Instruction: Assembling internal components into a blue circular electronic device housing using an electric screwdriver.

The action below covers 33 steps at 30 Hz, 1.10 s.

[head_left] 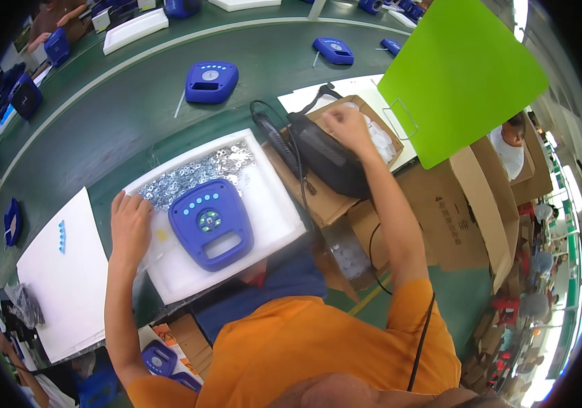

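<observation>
A blue plastic housing (pixel 211 224) with a slot handle, a row of light-blue dots and a round centre with a small green part lies in a white foam tray (pixel 274 228). Loose metal washers (pixel 199 171) are heaped along the tray's far side. My left hand (pixel 131 228) is at the tray's left edge beside the washers, its fingers curled; what they hold, if anything, is hidden. My right hand (pixel 347 127), fingers drawn together, is over a cardboard box of white pieces (pixel 378 139), next to a black bag (pixel 329 155). Nothing can be made out between its fingertips.
Similar blue housings (pixel 211 82) lie on the green conveyor (pixel 127 88) beyond. A white board (pixel 66 285) with blue stickers (pixel 61 236) lies at left. A bright green panel (pixel 464 75) rises at right above large cartons (pixel 447 211). Another person's hands (pixel 49 34) work at far left.
</observation>
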Tool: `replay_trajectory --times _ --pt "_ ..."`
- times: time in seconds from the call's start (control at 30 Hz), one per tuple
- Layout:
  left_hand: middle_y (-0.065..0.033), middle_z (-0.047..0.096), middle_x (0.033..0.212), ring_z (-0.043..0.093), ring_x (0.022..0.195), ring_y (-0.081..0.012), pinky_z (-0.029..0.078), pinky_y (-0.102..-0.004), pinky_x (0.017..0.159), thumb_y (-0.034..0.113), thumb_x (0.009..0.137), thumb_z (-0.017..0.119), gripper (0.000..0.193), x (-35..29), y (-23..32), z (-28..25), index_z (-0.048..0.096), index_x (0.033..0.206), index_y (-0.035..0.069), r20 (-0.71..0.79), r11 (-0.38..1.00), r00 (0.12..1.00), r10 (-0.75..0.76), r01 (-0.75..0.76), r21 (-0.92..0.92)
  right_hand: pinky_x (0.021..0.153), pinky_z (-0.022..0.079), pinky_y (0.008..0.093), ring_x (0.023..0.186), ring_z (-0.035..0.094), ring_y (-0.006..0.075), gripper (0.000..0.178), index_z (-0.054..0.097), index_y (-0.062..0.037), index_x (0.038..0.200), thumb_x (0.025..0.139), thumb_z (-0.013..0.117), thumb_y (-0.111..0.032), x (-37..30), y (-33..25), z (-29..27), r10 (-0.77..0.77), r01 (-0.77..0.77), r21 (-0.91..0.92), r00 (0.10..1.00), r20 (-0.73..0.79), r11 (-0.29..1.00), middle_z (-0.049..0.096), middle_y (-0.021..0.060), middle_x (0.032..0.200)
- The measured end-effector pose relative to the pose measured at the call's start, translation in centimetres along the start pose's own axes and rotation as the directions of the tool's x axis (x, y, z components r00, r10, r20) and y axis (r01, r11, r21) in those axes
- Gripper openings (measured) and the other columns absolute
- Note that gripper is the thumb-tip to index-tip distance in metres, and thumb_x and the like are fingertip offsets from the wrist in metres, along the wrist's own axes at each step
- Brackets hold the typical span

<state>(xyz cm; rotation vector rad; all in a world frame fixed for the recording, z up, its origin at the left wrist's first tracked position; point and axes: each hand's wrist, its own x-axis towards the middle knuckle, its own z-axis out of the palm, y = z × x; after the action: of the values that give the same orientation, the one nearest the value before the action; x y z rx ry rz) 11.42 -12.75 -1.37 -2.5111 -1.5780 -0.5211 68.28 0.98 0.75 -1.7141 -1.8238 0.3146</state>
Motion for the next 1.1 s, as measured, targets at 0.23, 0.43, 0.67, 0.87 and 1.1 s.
replay_trajectory --times 0.23,0.43,0.67,0.87,1.1 --pt "-0.0193 0.068 0.103 0.069 0.107 -0.0414 0.053 -0.0500 0.111 -0.004 0.095 0.074 0.011 1.3 0.5 -3.2 0.066 0.100 0.000 -0.048 0.965 0.997 -0.061 0.046 -0.260 0.111 0.061 0.0528 0.128 0.077 0.0397 0.048 0.082 -0.0147 0.141 0.098 0.084 -0.036 2.1 6.8 -0.7 0.069 -0.078 -0.581 0.997 -0.037 0.810 0.081 0.0189 0.141" --pt "-0.0147 0.075 0.111 0.071 0.107 -0.0280 0.053 -0.0350 0.103 -0.003 0.107 0.070 0.005 2.3 0.5 -9.0 0.066 0.109 -0.003 -0.046 0.766 0.969 -0.242 0.162 -0.622 0.108 0.062 0.0533 0.121 0.079 0.0391 0.044 0.084 -0.0197 0.140 0.098 0.082 -0.036 2.7 7.4 -0.8 0.169 -0.054 -0.667 0.980 0.108 0.743 0.081 0.0171 0.138" --pt "-0.0103 0.076 0.113 0.070 0.114 -0.0186 0.053 -0.0333 0.108 0.001 0.111 0.071 0.004 2.9 4.2 -10.2 0.071 0.113 -0.003 -0.100 0.404 0.945 -0.313 0.037 -0.914 0.090 0.063 0.0532 0.101 0.081 0.0417 0.024 0.089 -0.0107 0.112 0.107 0.076 -0.030 1.1 1.3 -1.7 -0.020 0.020 -0.587 1.000 0.006 0.809 0.085 0.0183 0.111" --pt "-0.0099 0.079 0.106 0.075 0.105 -0.0187 0.058 -0.0328 0.101 -0.004 0.108 0.070 0.006 3.3 6.7 -4.5 0.074 0.112 -0.004 -0.166 0.502 0.932 -0.321 0.019 -0.865 0.080 0.061 0.0414 0.091 0.079 0.0319 0.014 0.086 -0.0019 0.111 0.105 0.083 -0.014 -6.5 -10.8 1.7 -0.333 0.337 0.088 0.941 -0.053 0.937 0.083 0.0155 0.107" --pt "-0.0127 0.081 0.110 0.077 0.106 -0.0255 0.059 -0.0354 0.099 -0.003 0.107 0.072 0.006 3.1 6.0 0.9 0.075 0.112 -0.001 -0.160 0.630 0.946 -0.281 0.056 -0.775 0.084 0.067 0.0405 0.099 0.082 0.0286 0.016 0.085 -0.0061 0.106 0.092 0.091 -0.011 -14.7 -19.8 9.1 -0.619 0.609 0.220 0.785 -0.026 0.762 0.084 0.0087 0.111"
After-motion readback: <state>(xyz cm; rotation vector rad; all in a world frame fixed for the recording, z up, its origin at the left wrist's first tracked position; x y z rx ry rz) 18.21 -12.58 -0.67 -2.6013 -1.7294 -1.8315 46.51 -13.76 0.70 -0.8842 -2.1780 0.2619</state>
